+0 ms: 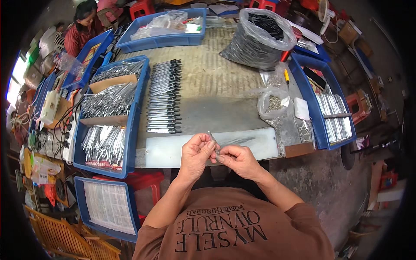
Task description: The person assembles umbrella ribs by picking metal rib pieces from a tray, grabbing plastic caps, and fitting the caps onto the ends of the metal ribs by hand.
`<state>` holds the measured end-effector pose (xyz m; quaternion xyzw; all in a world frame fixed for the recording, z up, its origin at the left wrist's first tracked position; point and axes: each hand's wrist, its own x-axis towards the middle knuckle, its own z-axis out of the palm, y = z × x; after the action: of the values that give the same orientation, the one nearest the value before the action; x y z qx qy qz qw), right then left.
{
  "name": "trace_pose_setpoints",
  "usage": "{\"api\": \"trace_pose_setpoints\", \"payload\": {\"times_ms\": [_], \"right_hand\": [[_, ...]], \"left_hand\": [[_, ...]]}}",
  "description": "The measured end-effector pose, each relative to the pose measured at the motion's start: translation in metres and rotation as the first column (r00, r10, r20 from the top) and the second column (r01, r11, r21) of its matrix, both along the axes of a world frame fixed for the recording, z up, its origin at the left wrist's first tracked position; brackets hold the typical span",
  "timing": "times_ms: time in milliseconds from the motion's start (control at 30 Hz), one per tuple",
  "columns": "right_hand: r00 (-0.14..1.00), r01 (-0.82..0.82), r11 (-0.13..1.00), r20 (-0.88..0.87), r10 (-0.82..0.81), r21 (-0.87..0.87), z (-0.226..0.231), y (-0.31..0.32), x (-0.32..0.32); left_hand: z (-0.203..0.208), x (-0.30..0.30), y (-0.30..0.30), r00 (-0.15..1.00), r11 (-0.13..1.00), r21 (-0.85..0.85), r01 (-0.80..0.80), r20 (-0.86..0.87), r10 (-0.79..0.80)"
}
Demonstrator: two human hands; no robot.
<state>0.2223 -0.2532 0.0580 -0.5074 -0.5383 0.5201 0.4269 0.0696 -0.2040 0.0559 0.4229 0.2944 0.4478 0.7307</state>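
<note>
- The left hand (196,152) and the right hand (237,159) meet over the near edge of the pale white board (173,151) on the worktable.
- Fingers of both hands are pinching a small thin silver metal piece (213,142) between them.
- A row of black-and-silver metal tools (164,97) lies beyond, beside the long blue plastic tray (132,125).

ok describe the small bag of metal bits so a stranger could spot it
Start at the big grey bag at the table's far right. Nearer the person, beside the right blue tray, sits the small clear bag. Unlike the big one, it holds a few pale round bits.
</note>
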Motion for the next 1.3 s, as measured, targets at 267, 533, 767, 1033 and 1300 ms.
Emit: {"api": "trace_pose_setpoints", "payload": {"times_ms": [267,533,767,1033,1300], "right_hand": [[0.96,0.045,0.961,0.254,-0.117,0.274,-0.006,-0.01,0.011],[0.727,0.305,0.778,0.394,-0.563,0.549,0.017,-0.011,0.103],[0.166,0.491,0.618,0.63,-0.759,0.614,0.056,0.008,0.266],[0.001,0.551,0.827,0.99,-0.138,0.114,0.036,0.041,0.339],[0.116,0.601,0.798,0.993,-0.033,-0.044,0.042,0.045,0.341]], "left_hand": [[-0.009,0.012,-0.009,0.989,0.999,0.006,0.053,-0.135,-0.052],[-0.007,-0.003,0.0,0.98,0.997,0.066,-0.05,-0.191,0.062],[-0.013,-0.027,0.005,0.959,0.988,0.088,-0.128,-0.242,0.146],[-0.012,-0.02,0.001,0.97,0.995,0.063,-0.078,-0.225,0.091],[-0.017,-0.02,0.0,0.969,0.996,0.043,-0.074,-0.231,0.082]]}}
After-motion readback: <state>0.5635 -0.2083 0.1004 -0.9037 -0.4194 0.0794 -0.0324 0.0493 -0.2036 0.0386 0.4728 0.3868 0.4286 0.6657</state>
